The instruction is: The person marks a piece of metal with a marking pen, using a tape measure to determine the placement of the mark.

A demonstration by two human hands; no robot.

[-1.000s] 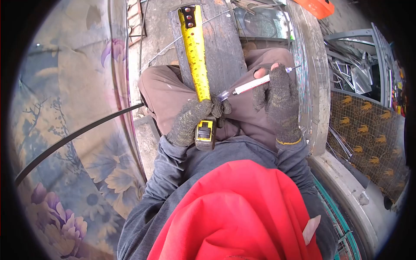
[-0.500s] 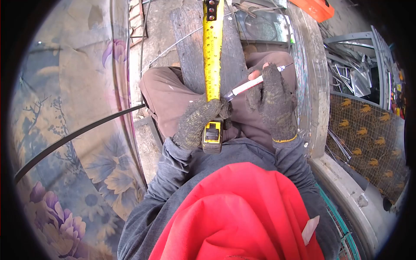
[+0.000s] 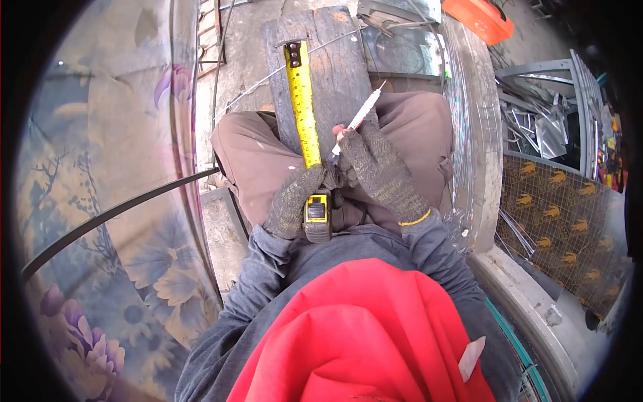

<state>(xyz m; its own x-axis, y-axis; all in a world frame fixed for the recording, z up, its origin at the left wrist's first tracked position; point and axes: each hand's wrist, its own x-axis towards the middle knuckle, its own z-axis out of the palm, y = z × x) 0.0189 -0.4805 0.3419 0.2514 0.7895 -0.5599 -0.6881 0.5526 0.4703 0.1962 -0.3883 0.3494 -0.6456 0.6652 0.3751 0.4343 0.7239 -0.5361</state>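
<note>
My left hand point(image 3: 295, 197), in a dark knit glove, is wrapped round a tape measure point(image 3: 317, 213) just above its black and yellow case. The yellow blade point(image 3: 304, 110) runs out away from me, its riveted hook end over a worn wooden board point(image 3: 335, 60). Close beside it, my right hand point(image 3: 383, 167), gloved with fingertips bare, grips a slim white pen point(image 3: 365, 110). The pen slants with its thin tip up and to the right. Its lower end is near my left fingers; whether they touch cannot be made out.
A thin rod point(image 3: 268, 76) crosses the board. Patterned cloth point(image 3: 134, 201) hangs or lies along the left, with a dark curved bar point(image 3: 120, 208) across it. An orange case point(image 3: 479, 20) is at the far right. Metal scraps point(image 3: 552, 127) and a wire grid point(image 3: 556, 214) lie to the right.
The tape has shifted left and nearer me, bringing its hook end fully into view. My right hand has moved left towards my left hand, and the pen now points more steeply away from me.
</note>
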